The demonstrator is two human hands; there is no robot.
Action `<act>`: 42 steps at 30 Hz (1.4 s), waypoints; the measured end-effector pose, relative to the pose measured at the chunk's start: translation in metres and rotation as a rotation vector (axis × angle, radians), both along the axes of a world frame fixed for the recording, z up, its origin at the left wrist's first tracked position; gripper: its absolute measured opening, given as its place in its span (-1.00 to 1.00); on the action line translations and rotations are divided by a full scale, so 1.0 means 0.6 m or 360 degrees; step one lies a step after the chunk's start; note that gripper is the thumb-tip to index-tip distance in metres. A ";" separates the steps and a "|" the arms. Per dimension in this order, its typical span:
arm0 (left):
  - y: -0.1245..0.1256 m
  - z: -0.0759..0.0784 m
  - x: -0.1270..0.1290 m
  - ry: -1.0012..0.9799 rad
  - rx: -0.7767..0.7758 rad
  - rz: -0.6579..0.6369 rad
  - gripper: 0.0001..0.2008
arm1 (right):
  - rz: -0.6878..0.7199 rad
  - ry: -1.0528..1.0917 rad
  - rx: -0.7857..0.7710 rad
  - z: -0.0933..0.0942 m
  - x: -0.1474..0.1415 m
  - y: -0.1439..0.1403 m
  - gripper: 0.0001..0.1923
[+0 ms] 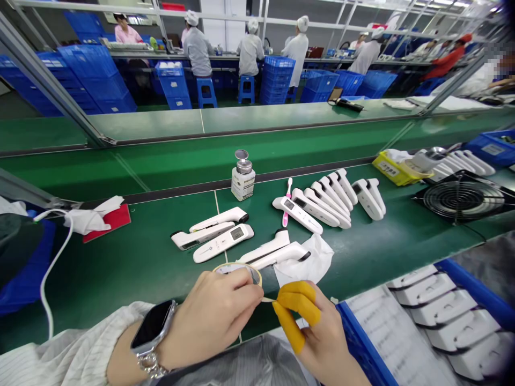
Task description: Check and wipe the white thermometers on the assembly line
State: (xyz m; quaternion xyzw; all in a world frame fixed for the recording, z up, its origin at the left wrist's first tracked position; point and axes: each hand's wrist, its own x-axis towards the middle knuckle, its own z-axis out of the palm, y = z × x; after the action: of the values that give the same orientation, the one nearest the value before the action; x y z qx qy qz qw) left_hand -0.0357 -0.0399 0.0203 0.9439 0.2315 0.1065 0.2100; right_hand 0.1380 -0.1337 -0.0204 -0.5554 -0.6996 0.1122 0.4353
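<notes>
My left hand [215, 313], with a watch on its wrist, is closed over a roll of tape [259, 276]; the fingers partly cover the roll. A thin pale strip of tape [268, 299] spans the gap to my right hand [311, 321], which pinches its end. Yellow finger cots cover several right-hand fingertips. Just beyond the hands, two white infrared thermometers [267, 247] lie side by side, one resting on a white wipe [317, 257]. To their left lie three more, including one with its display up [225, 242].
A pump bottle [243, 179] stands at the back. Several thermometers [325, 201] lie in a row near a pink toothbrush [285, 217]. A fan [462, 195] and yellow bin [398, 167] sit right. A blue crate [364, 343] holds white housings. A cable [46, 289] hangs left.
</notes>
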 end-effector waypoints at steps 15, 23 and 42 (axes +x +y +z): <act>-0.012 0.006 0.010 -0.0282 -0.0173 0.0112 -0.81 | 0.0156 -0.0250 0.0404 -0.004 0.014 0.004 -0.69; 0.061 0.019 -0.032 -0.0487 0.0174 0.0656 -0.91 | -0.0295 0.0352 0.0281 -0.012 0.035 -0.032 -0.73; 0.035 -0.072 -0.035 0.0002 -0.0145 0.0249 -0.79 | -0.0269 -0.0462 -0.0156 -0.091 0.089 0.068 -0.44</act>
State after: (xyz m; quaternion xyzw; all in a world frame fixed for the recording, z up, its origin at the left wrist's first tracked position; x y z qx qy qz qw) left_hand -0.0570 -0.0189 -0.0227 0.9125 0.3091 0.1113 0.2436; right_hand 0.1912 -0.0927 -0.0750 -0.6432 -0.6996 0.0277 0.3101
